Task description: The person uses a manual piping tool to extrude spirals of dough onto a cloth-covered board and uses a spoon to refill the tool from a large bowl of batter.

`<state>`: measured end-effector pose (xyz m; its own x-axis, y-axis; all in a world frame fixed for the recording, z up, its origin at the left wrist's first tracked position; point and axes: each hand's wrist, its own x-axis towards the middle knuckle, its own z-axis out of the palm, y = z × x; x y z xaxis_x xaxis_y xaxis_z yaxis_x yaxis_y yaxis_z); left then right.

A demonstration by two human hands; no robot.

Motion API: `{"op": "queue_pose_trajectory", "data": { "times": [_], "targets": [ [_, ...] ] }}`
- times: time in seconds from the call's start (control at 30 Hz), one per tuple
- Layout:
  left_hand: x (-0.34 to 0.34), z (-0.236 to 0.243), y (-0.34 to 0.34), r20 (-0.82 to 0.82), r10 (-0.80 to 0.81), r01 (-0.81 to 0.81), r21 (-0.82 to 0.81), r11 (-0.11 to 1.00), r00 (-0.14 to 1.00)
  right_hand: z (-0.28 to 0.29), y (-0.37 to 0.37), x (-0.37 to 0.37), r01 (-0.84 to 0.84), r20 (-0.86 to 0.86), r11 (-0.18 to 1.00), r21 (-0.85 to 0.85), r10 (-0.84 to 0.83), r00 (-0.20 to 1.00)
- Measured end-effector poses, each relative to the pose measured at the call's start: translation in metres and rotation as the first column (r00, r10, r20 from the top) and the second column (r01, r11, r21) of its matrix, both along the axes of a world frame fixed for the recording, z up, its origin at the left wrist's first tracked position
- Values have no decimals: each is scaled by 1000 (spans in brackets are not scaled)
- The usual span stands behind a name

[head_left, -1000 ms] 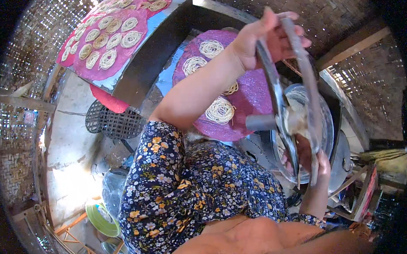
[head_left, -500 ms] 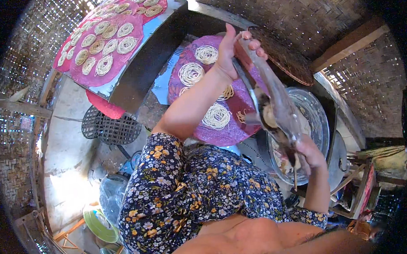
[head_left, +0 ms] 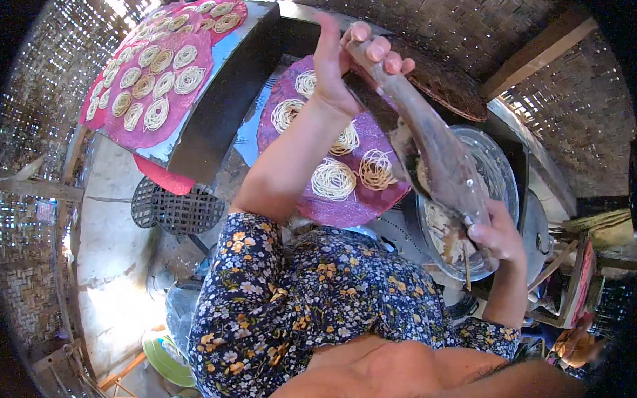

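Note:
A long, worn hand press [head_left: 436,139] with two arms slants across the front of my body. My left hand [head_left: 356,57] is closed on its upper end, the fingertips curled over the top arm and the thumb pointing up. On its lower end my right hand [head_left: 501,233] is closed. Pale dough shows between the arms. Below the press and to its left lies a round purple mat [head_left: 312,212] bearing several coils of pale noodle strands. The coil [head_left: 377,170] nearest the press is looser than the coil [head_left: 333,179] beside it.
Right of the press stands a big metal basin [head_left: 509,185] with dough and a thin stick [head_left: 467,267]. Far left, a raised box [head_left: 221,118] carries pink mats [head_left: 148,138] with several noodle coils. A dark woven tray [head_left: 455,96] leans behind; a black lattice piece [head_left: 182,211] lies lower left.
Loose strands at the mat's right side have become a fuller coil. My left hand and the press's upper end shifted up and left; my right hand moved slightly right. The view shifted slightly.

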<state>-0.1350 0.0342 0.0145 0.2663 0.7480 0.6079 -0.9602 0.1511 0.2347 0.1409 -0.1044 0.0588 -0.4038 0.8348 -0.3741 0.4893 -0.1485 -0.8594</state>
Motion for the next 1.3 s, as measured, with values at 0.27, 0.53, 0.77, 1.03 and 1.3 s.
{"op": "queue_pose_trajectory", "data": {
  "times": [0.27, 0.53, 0.77, 1.03, 1.3],
  "targets": [
    [-23, 6, 27, 53, -83, 72, 183, 980, 995, 6, 13, -19, -40, 8, 995, 90, 40, 999],
    [-2, -6, 2, -16, -71, 72, 172, 982, 997, -10, -2, 10, -65, -41, 998, 18, 65, 997],
    [16, -36, 22, 21, -238, 238, -4, 971, 971, -46, 1, 10, 44, -11, 995, 90, -43, 999],
    [21, -46, 41, -25, -31, 24, -252, 968, 999, -92, 16, 5, 120, -95, 990, 72, -113, 989],
    [25, 31, 26, -58, -82, 74, -124, 990, 995, -56, 23, 14, 39, -297, 999, 11, -34, 954]
  ]
}}
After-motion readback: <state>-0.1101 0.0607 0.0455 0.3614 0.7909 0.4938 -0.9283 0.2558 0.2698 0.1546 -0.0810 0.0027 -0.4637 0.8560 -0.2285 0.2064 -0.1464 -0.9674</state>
